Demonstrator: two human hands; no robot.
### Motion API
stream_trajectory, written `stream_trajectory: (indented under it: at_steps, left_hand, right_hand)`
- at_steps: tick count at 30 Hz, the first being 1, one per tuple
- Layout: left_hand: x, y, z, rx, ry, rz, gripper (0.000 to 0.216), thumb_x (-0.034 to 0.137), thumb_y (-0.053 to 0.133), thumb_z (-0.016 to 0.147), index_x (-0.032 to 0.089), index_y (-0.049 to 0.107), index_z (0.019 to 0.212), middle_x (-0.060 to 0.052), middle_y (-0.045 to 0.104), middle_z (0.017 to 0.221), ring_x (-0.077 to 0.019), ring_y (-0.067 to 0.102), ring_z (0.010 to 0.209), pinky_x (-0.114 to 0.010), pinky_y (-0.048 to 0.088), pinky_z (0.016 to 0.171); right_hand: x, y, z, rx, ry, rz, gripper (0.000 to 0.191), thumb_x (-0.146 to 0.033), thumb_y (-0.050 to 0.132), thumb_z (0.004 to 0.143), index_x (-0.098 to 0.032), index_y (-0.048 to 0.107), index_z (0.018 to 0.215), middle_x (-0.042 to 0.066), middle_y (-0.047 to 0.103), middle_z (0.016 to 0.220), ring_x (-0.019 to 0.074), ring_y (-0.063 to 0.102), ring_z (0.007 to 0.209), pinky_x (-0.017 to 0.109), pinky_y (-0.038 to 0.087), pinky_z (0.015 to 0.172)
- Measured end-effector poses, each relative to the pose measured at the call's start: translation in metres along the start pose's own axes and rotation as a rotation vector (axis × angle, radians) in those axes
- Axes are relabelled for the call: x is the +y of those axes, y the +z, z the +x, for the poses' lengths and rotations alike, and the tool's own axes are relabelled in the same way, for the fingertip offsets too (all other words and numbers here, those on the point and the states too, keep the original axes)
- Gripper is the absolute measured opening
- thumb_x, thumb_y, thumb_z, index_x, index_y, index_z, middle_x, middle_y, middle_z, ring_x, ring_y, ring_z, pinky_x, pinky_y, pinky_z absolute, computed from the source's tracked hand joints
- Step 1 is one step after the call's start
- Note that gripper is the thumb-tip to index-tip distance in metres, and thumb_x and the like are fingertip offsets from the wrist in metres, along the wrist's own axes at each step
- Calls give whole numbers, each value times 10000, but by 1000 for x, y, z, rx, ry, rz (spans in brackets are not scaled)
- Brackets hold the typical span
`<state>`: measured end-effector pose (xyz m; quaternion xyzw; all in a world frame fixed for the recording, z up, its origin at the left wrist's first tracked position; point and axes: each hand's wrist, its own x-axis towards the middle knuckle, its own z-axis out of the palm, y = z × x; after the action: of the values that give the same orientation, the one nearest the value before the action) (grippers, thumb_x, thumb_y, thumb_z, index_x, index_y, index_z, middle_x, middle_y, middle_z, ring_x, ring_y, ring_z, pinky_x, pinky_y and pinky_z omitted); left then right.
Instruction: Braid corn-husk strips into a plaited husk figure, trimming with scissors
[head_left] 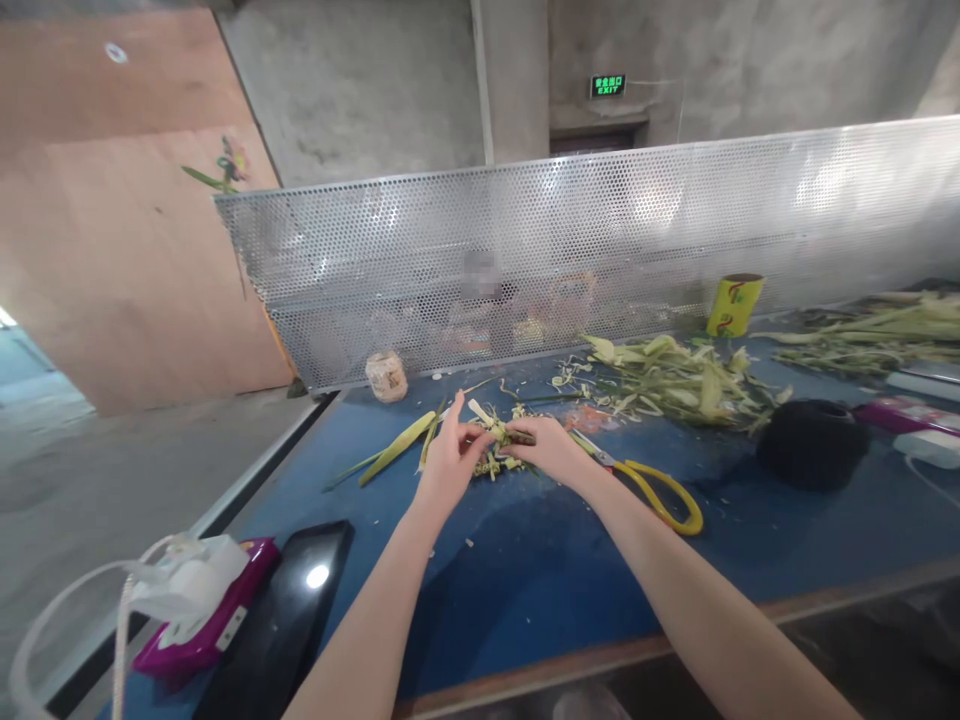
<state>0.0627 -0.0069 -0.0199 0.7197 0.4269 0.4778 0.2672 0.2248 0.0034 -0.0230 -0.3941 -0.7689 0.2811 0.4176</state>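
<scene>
Both hands meet over the blue table (517,570). My left hand (450,455) pinches a small pale green piece of corn husk (498,432) between thumb and fingers, its index finger pointing up. From the other side, the closed fingers of my right hand (551,448) grip the same piece; fingers partly hide it. Beneath them lie small cut husk bits (491,466). Yellow-handled scissors (675,500) rest beside my right wrist, blades partly behind the arm. Left of my left hand lies a long green-yellow leaf (397,447).
A heap of husks (690,385) and a yellow tube (735,305) stand by the perforated metal screen (450,240). To the right is a black round object (814,445). A whitish roll (386,376), a black phone-like slab (289,600) and a purple power strip (202,640) lie left.
</scene>
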Motion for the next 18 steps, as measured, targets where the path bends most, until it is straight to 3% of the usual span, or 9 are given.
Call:
stream_trajectory:
  at_steps: [5, 11, 18]
  left_hand:
    - [6, -2, 2, 7, -72, -175, 671, 325, 567, 705, 131, 267, 1273, 32, 572, 633, -102, 518, 488, -262, 454, 559]
    - [12, -4, -3, 170, 54, 8, 542, 335, 598, 692, 194, 411, 1181, 0, 640, 728, -123, 581, 611, -268, 462, 636]
    - [12, -2, -5, 194, 94, 14, 524, 358, 627, 664, 207, 465, 1139, -5, 655, 711, -150, 595, 661, -289, 468, 634]
  right_hand:
    - [-3, 0, -1, 22, -91, -73, 158, -243, 548, 701, -165, 465, 591, -41, 398, 576, 81, 364, 563, 194, 285, 527]
    - [-5, 1, -2, 9, -53, -21, 186, -299, 570, 689, -166, 498, 580, -45, 370, 538, 84, 338, 539, 198, 273, 506]
    - [-10, 4, -3, -2, -15, 69, 110, -268, 580, 667, -162, 598, 692, -29, 493, 588, 102, 417, 582, 204, 322, 544]
